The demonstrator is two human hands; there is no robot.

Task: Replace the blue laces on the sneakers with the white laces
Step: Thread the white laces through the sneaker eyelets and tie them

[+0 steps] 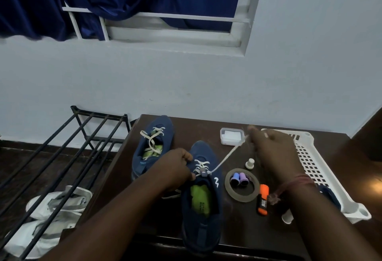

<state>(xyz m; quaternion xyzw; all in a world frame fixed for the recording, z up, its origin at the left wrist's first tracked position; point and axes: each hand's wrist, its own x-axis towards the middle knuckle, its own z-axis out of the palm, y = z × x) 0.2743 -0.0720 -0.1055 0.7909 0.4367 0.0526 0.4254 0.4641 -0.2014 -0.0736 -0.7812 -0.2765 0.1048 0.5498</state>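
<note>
I am steadying the near sneaker [203,198] with my left hand [175,167], fingers curled over its left side by the eyelets, thumb and fingertips pinching near the white lace [224,158] where it is crossing the tongue. My right hand [272,149] is raised above the table's [237,227] far right part, fingers bunched and pinching the free end of that lace, which is running taut from the top eyelets up to my fingertips; the hand is blurred, so I cannot tell the exact grip. This sneaker is sitting at the table's near edge, toe pointing away, heel hanging slightly over, its green insole showing. The second sneaker [153,147] is standing near the far left corner, already carrying a white lace, loose ends lying in its opening. A small clear box [231,135] near the far edge is holding something white and flat. Right of the near sneaker a tape ring [242,185] is lying flat, with two small spools [239,179], blue and purple, sitting inside it. A white knob [250,164] is standing just beyond the ring, and an orange marker [263,199] is lying beside it toward me. A white basket [314,169] is occupying the right edge, something dark blue lying in it, partly hidden by my wrist.
</note>
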